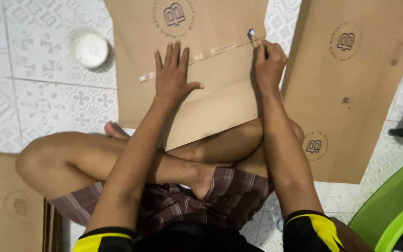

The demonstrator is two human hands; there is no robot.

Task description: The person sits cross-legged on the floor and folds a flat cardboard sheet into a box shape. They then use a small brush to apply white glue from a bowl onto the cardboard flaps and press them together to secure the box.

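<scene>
A flat brown cardboard sheet (215,70) lies on the tiled floor in front of my crossed legs, with a round printed mark near its top. A strip of clear tape (197,58) runs across it along a seam. My left hand (173,74) presses flat on the cardboard over the tape, fingers spread. My right hand (269,63) is closed at the sheet's right edge, pinching the tape's end, where a small blue-white bit (251,33) sticks up.
A second brown cardboard sheet (350,84) lies to the right. A white round container (90,49) stands on the floor at upper left. More cardboard (5,200) sits at lower left. A green plastic object (392,205) is at lower right.
</scene>
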